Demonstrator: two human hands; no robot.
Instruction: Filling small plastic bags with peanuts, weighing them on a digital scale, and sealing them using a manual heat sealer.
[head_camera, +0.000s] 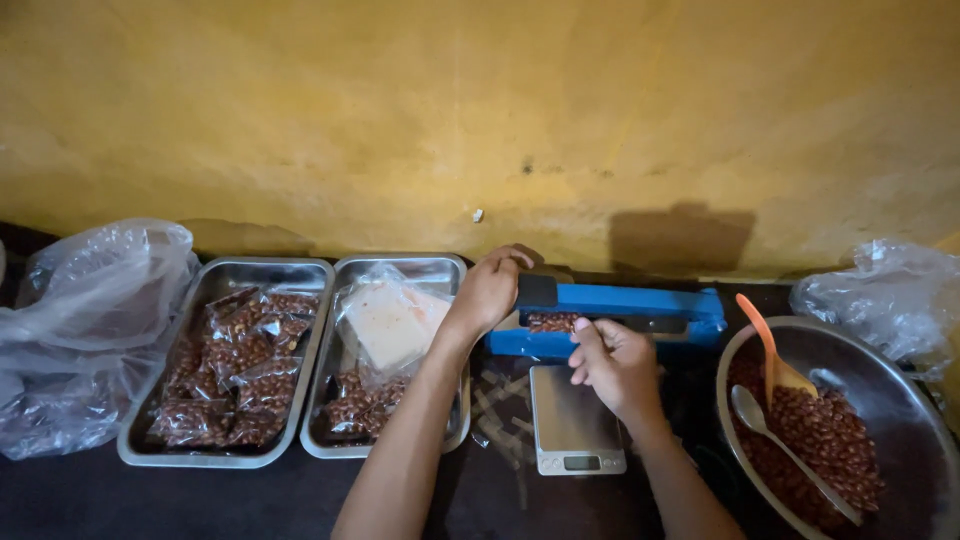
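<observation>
My left hand (490, 288) presses down on the black handle end of a blue heat sealer (640, 305) that lies against the yellow wall. My right hand (612, 362) pinches a small clear packet of red-brown peanuts (550, 322) that sits in the sealer's jaw. The sealer's arm is lowered over the packet. Just in front of my right hand stands a small silver digital scale (575, 420).
Two steel trays stand at the left: one (140, 440) holds several filled peanut packets, the other (450, 268) holds packets and a stack of empty clear bags. A large metal bowl (920, 420) of peanuts with an orange spoon and a metal spoon sits at right. Crumpled plastic bags lie at both ends.
</observation>
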